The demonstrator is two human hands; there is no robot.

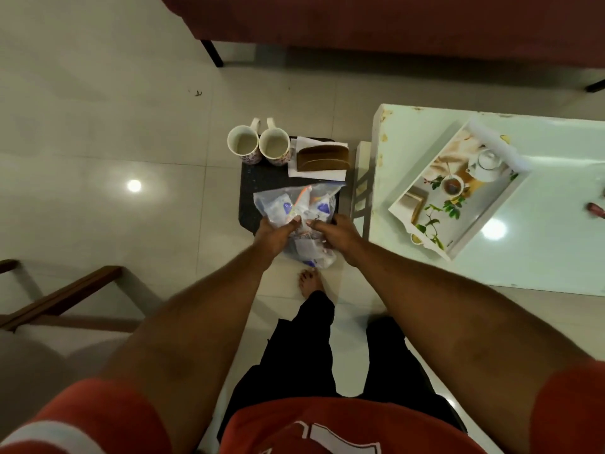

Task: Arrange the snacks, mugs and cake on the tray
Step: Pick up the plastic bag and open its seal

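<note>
Both hands were at the clear snack bag (296, 204), which lay on the near half of a small dark stool (253, 185). The left hand (275, 235) pinched the plastic at the bag's near edge, and the right hand (334, 235) gripped the same edge just beside it, thumbs nearly meeting. Each hand was closed on the bag, not on any single packet. Small packets with blue marks showed through the plastic, too blurred to read.

At 12 o'clock from the bag, on the far half of the stool, two mugs (258, 147) stood upright and touching, handles pointing away. At 1 o'clock from the bag the cake (322, 157), a brown block, sat on white paper just beside the right-hand mug. None of these was on the tray (458, 253). The tray lay at 3 o'clock from the stool, well apart, on a white table (540, 263), set at an angle; its bottom bore a printed picture of a teapot, cup and leaves, and it appeared to hold nothing real.

I judged the task barely begun, with the snacks as the step in hand: either opening the bag or lifting it whole. Which was meant I could not tell. The next move seemed to call for carrying the bag toward 3 o'clock, over the gap between stool and table, and setting it at one end of the tray so room remained for mugs and cake. The mugs looked to hold pale liquid, so they would want level carrying.
</note>
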